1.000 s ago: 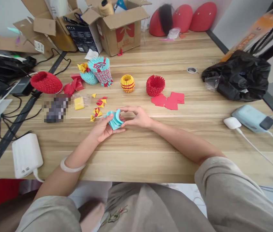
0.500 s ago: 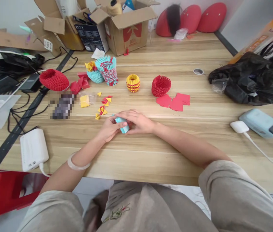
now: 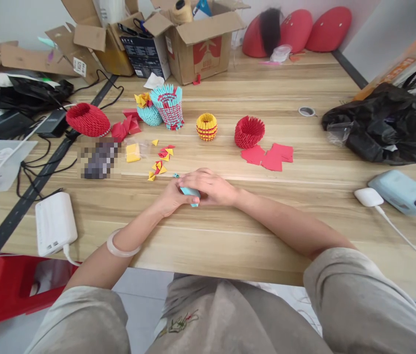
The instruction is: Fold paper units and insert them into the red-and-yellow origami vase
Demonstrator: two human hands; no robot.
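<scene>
My left hand (image 3: 173, 196) and my right hand (image 3: 211, 187) meet at the middle of the wooden table (image 3: 230, 231), both closed on a small folded light-blue paper (image 3: 189, 191) pressed down against the wood. Only an edge of the paper shows between the fingers. A pale bangle (image 3: 119, 248) sits on my left wrist. Just left of my hands lie small red and yellow folded paper pieces (image 3: 160, 160).
Behind my hands stand paper models: a red bowl (image 3: 248, 132), a yellow-and-red ring (image 3: 207, 126), a teal-and-red vase (image 3: 170, 105), another red bowl (image 3: 87, 119). Red paper sheets (image 3: 269, 156), a black bag (image 3: 381, 125), white power bank (image 3: 55, 223), chargers (image 3: 403, 191) and cardboard boxes (image 3: 196, 42) surround them.
The blue paper was open and curled between my hands a second ago; now it is folded small and both hands press it flat on the table. The view has shifted slightly.
</scene>
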